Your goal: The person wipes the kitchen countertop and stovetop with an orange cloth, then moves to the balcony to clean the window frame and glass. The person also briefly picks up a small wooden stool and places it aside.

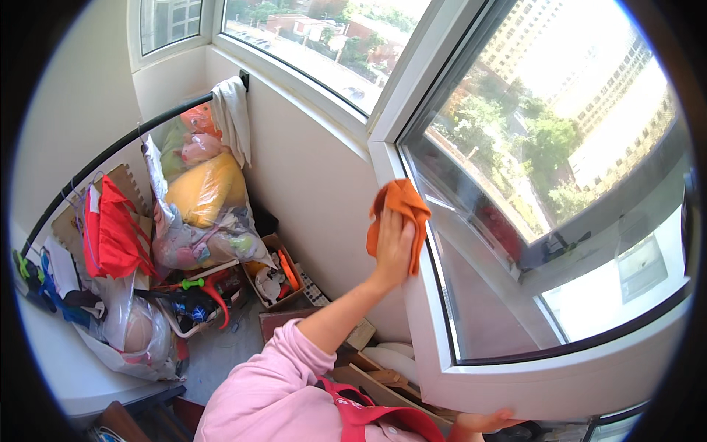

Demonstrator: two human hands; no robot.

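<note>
My left hand presses an orange cloth flat on the side rail of a white-framed window sash. Folds of the cloth stick out past my fingers on both sides. The sash is swung open into the room, its glass showing reflections and buildings outside. Low in the view, my right hand holds the sash's bottom edge, with its fingers partly hidden. I wear a pink long-sleeved top and a red apron.
A black rail on the left carries a white cloth and a red bag. Beneath are a clear bag of stuffed toys, a toy basket and a cardboard box. Wooden boards lean below the sash.
</note>
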